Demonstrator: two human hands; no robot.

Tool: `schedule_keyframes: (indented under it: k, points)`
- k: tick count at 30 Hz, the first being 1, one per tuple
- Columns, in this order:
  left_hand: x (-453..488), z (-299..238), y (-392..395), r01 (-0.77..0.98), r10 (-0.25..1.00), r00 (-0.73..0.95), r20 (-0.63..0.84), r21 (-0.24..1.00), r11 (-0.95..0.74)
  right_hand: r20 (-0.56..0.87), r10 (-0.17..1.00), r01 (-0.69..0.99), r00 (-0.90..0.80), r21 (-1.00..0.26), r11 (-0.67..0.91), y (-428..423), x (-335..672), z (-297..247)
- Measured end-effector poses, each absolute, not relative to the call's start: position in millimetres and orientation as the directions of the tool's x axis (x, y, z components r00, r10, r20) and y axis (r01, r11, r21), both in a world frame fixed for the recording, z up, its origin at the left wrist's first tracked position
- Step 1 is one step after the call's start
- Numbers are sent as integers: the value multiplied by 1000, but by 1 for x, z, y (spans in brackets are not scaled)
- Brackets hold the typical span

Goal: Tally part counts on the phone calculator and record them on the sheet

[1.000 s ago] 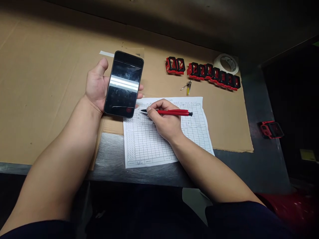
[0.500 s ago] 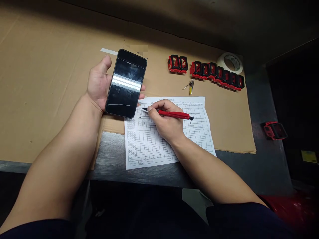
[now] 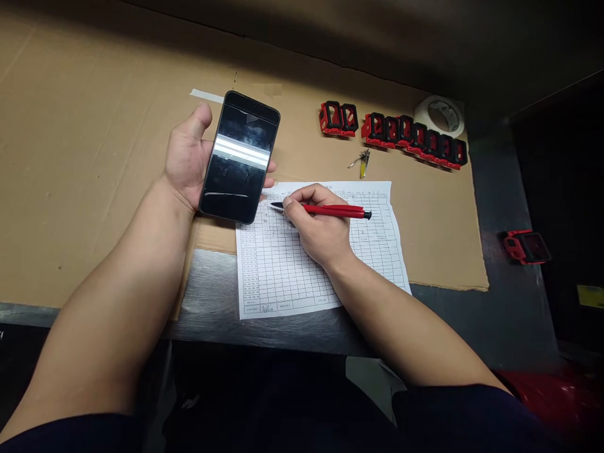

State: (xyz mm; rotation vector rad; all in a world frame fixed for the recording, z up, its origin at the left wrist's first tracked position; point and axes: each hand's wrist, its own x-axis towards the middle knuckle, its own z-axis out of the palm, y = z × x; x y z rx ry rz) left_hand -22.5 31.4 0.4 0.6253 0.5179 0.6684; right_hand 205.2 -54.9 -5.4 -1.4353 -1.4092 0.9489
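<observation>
My left hand (image 3: 186, 157) holds up a black smartphone (image 3: 240, 157), its fingers behind the phone and the thumb free of its left edge. A bright band of light is mirrored across the dark screen. My right hand (image 3: 323, 226) grips a red pen (image 3: 337, 211) in a writing hold, its dark tip pointing left near the phone's lower right edge. Beneath that hand lies a printed table form (image 3: 292, 270) with handwritten marks in its left columns. Whether the tip touches the paper I cannot tell. The phone covers the form's upper left corner.
Red-and-black frame-shaped parts (image 3: 406, 131) stand in a row on the cardboard (image 3: 117, 126). A tape roll (image 3: 441, 116) is behind them, a nail clipper (image 3: 363, 163) in front. Another red-and-black part (image 3: 525, 246) sits on the metal surface (image 3: 509, 314) at the right.
The pen has swung slightly, its rear end now higher and farther right. My right hand has shifted a little to the right. The phone stays almost where it was.
</observation>
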Motion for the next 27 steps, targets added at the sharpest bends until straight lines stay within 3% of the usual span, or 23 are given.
schedule_keyframes:
  k: [27]
  points:
    - [-25,-4,34,-319,657,725,-207,744,586,42,997,320,59,-947,21,-56,206,-6]
